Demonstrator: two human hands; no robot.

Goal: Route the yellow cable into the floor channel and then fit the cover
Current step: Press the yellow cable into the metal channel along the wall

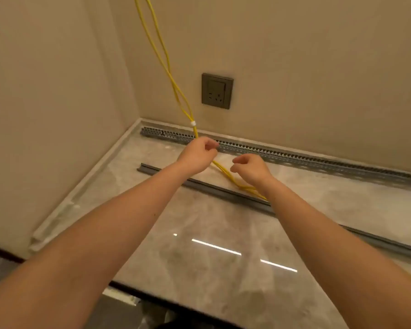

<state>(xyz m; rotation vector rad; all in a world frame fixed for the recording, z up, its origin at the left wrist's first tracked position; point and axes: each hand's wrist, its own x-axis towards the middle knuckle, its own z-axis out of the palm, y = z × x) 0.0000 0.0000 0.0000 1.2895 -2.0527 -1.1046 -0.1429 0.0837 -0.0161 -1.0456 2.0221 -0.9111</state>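
Two strands of yellow cable [163, 58] hang down from above, bound by a white tie [193, 123], and run on across the floor to the right. My left hand [198, 154] is shut on the cable just below the tie. My right hand [250, 167] hovers close beside it with fingers curled, holding nothing, the cable passing under it. The grey slotted floor channel [294, 156] lies along the base of the back wall, with no cable in it. The grey cover strip [218, 189] lies loose on the floor, roughly parallel to the channel and nearer to me.
A dark wall socket [217, 90] sits low on the back wall above the channel. The left wall meets the back wall in a corner, with a pale skirting [81, 193] along it. The floor is glossy marble tile [223, 233].
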